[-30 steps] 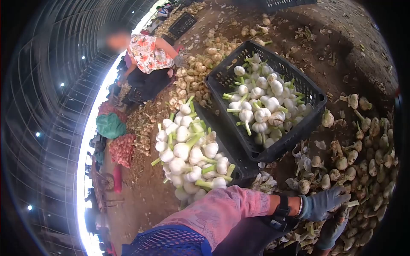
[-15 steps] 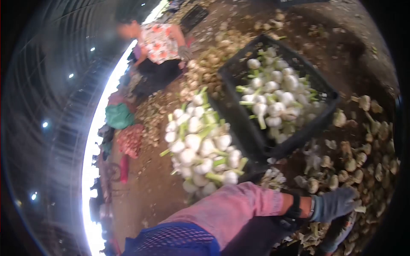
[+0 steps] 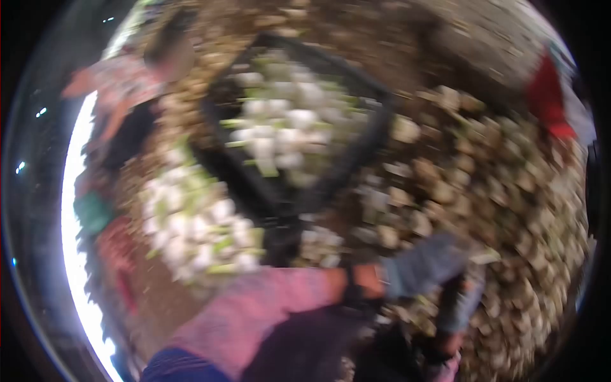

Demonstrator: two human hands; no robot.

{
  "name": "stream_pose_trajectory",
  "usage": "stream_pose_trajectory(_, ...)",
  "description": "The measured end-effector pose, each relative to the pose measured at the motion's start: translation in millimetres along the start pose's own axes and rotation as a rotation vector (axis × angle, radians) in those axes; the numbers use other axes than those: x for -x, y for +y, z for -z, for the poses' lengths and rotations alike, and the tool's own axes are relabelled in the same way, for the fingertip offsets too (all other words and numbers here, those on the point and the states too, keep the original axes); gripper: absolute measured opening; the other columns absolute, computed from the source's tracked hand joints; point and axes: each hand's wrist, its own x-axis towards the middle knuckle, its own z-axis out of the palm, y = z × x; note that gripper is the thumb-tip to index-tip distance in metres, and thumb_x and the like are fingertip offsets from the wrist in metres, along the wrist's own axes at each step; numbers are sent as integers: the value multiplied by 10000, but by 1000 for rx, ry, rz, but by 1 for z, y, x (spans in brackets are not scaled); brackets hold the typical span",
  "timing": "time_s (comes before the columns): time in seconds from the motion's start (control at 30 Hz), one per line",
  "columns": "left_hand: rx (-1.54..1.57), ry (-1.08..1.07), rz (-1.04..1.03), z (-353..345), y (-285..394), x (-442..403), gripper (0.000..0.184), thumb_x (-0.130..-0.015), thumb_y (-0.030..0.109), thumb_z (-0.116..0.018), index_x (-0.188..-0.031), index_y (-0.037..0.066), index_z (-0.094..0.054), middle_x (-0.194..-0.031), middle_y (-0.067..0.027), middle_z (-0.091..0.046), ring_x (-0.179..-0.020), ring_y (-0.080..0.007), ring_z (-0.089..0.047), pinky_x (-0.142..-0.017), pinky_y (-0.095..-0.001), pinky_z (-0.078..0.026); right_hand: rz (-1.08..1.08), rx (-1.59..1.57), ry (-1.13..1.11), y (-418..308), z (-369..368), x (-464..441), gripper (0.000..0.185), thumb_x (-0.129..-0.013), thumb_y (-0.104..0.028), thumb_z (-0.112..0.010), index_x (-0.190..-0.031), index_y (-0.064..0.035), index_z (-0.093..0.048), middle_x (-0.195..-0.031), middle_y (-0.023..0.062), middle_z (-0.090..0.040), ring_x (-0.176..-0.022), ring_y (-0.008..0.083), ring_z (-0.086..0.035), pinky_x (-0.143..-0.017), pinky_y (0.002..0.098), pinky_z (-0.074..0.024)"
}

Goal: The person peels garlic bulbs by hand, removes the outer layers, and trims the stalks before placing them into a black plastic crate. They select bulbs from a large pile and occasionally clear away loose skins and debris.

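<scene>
Motion blurs the view. My left hand [image 3: 426,262], in a grey glove with a dark band on the wrist, is closed around a garlic bulb whose pale stem [image 3: 486,256] sticks out to the right. Just below it, my right hand [image 3: 463,300], also gloved, has its fingers curled close to that stem; what it grips is too blurred to make out. Untrimmed garlic [image 3: 522,254] lies heaped beside and beyond both hands. White bulbs with green stems [image 3: 293,118] fill a black crate [image 3: 347,184], and more white bulbs [image 3: 191,219] are piled left of it.
Another person [image 3: 127,83] in a flowered top is at the upper left. A person's red sleeve [image 3: 548,95] shows at the right edge. Green [image 3: 93,213] and red [image 3: 116,245] sacks stand at the left. Loose skins lie below the crate.
The view has swung to the right, so the crate and piles sit further left in it. A red sleeve has come into view at the right. My hands remain close together.
</scene>
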Motion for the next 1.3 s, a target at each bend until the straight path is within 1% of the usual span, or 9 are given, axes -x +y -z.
stream_pose_trajectory(0.1, 42, -189, 245, 12, 11, -14, 677, -710, 53, -717, -1353, 53, -506, -1283, -176, -517, -1176, -368, -513, -947, -456, -447, 29, 242, 33, -23, -14, -6, 323, -965, -327, -549, -813, -42, -562, -741, -51, -498, -722, 67, -428, -605, 263, -350)
stream_pose_trajectory(0.13, 71, -223, 297, 18, 15, -19, 711, -689, 43, -735, -1362, 90, -510, -1251, -172, -525, -1165, -362, -514, -971, -439, -439, -34, 131, 57, -30, -24, -6, 434, -909, -485, -668, -939, -61, -580, -789, -84, -486, -691, 21, -404, -605, 195, -331)
stream_pose_trajectory(0.33, 122, -181, 367, 17, 22, -22, 680, -760, 83, -729, -1392, 75, -476, -1266, -178, -484, -1177, -367, -511, -1000, -419, -440, -32, -142, 16, -13, -6, 3, 217, -935, -81, -655, -1113, 41, -681, -1034, 42, -686, -908, 109, -612, -850, 271, -486)
stream_pose_trajectory(0.7, -43, -220, 310, 4, 31, -27, 666, -758, 56, -652, -1388, -5, -445, -1214, -210, -541, -1096, -370, -535, -966, -434, -434, 546, 666, 227, -23, -11, -12, 344, -676, -53, -725, -1019, -66, -709, -1024, 126, -655, -908, 281, -655, -815, 370, -521)
stream_pose_trajectory(0.83, 1081, -32, 1005, 9, 42, -37, 664, -782, 78, -613, -1401, -8, -389, -1254, -137, -566, -1124, -230, -587, -938, -334, -496, 715, 776, 125, -37, 5, -16, 494, -638, -34, -714, -1122, -134, -702, -986, 105, -649, -897, 324, -635, -755, 393, -520)
stream_pose_trajectory(0.97, 1504, -91, 1073, 17, 34, -37, 753, -799, 178, -591, -1472, 0, -305, -1301, -130, -554, -1093, -208, -604, -892, -324, -517, 651, 731, 111, -44, 4, -13, 500, -633, -53, -712, -1127, -125, -695, -1000, 104, -654, -919, 316, -634, -801, 391, -513)
stream_pose_trajectory(1.1, 1465, -1, 1080, 14, 23, -24, 671, -873, 84, -516, -1489, 28, -257, -1258, -91, -541, -1083, -209, -592, -900, -330, -511, 113, -76, 36, -26, -4, -5, 355, -814, 21, -599, -1162, -34, -648, -1083, 80, -667, -988, 201, -635, -891, 335, -499)
stream_pose_trajectory(1.27, 59, -122, 510, 2, 24, -16, 848, -700, 325, -892, -1327, 32, -401, -1190, -88, -521, -999, -166, -565, -859, -290, -500, 232, 139, 174, -11, -19, 2, 346, -796, 69, -557, -1115, -34, -643, -1070, 84, -662, -947, 171, -637, -837, 316, -523)
stream_pose_trajectory(1.3, 429, -19, 707, -3, 31, -22, 747, -713, 304, -887, -1254, 35, -449, -1139, -68, -547, -995, -151, -576, -869, -295, -510, 260, 328, 202, -21, -16, 4, 403, -737, 82, -536, -1105, -47, -640, -1083, 123, -657, -961, 215, -640, -857, 338, -510)
